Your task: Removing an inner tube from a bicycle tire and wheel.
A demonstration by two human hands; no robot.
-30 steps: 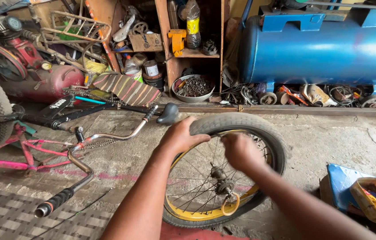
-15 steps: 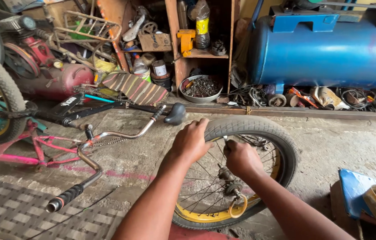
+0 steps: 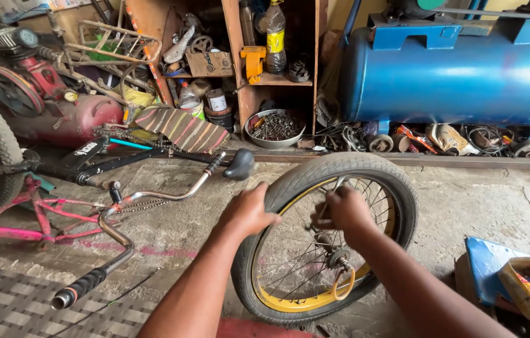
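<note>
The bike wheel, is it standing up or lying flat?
Standing up: the wheel rests on its tyre edge, left hand gripping the tyre.

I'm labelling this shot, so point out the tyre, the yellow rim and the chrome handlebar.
tyre [image 3: 365, 164], head view, top of tread
yellow rim [image 3: 290, 302], head view, lower arc
chrome handlebar [image 3: 152, 196], head view, middle tube

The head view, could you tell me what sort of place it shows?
Most likely a small bicycle repair workshop: both hands work on a bicycle wheel, a pink bike frame lies on the floor, and a blue compressor tank stands behind.
</note>
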